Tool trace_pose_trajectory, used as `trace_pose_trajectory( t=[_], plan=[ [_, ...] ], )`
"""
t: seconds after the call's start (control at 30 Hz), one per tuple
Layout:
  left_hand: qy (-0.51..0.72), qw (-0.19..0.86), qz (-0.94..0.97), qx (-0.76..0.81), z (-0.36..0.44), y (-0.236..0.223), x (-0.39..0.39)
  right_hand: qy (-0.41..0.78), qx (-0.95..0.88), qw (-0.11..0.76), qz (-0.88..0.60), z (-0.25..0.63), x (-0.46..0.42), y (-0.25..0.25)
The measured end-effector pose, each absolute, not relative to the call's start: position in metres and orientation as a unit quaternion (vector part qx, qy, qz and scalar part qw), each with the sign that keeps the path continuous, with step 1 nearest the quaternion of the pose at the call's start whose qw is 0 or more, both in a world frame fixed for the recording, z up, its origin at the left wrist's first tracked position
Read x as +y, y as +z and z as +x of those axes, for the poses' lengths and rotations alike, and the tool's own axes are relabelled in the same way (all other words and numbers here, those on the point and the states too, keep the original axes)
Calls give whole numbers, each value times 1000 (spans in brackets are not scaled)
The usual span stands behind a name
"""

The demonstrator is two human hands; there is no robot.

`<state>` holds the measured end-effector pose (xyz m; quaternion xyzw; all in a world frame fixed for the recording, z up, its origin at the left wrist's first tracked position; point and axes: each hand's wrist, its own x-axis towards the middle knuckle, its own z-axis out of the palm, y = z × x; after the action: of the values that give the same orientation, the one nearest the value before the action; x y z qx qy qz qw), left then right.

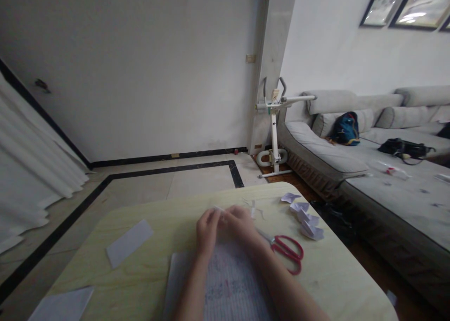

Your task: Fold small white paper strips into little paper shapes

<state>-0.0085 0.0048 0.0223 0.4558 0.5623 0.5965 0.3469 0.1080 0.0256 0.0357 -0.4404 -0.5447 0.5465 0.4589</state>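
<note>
My left hand (pixel 207 230) and my right hand (pixel 241 227) meet over the far middle of the light wooden table (pixel 165 218). Both have their fingers curled together and pinch a small white piece of paper (pixel 218 210) between them. Under my forearms lies a lined notebook (pixel 228 288). Red-handled scissors (pixel 286 250) rest on the table just right of my right hand.
A strip of white paper (pixel 129 242) lies at the left, another sheet (pixel 63 304) at the near left corner. Folded paper bits (pixel 305 218) sit at the far right. A grey sofa (pixel 369 171) with bags stands right, an exercise bike (pixel 274 133) beyond.
</note>
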Motion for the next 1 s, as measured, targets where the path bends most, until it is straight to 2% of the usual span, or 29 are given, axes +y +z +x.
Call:
trace_pose_trajectory(
  t=[0.1, 0.23, 0.47, 0.63, 0.83, 1.0],
  plan=[
    [591, 312, 468, 578, -8, 23, 4, 533, -561, 457, -438, 107, 26, 34],
    [559, 241, 524, 596, -6, 17, 3, 488, -556, 502, -448, 109, 29, 32],
    [493, 218, 612, 579, -1, 10, 0, 502, -557, 493, -442, 111, 31, 33],
    [519, 258, 583, 569, 2, 15, -1, 522, -504, 512, -460, 114, 36, 29],
    [564, 359, 507, 544, 1, 10, 5, 565, -443, 535, -445, 114, 35, 30],
    [575, 388, 495, 524, -2, 11, 6, 541, -483, 523, -447, 113, 36, 29]
  ],
)
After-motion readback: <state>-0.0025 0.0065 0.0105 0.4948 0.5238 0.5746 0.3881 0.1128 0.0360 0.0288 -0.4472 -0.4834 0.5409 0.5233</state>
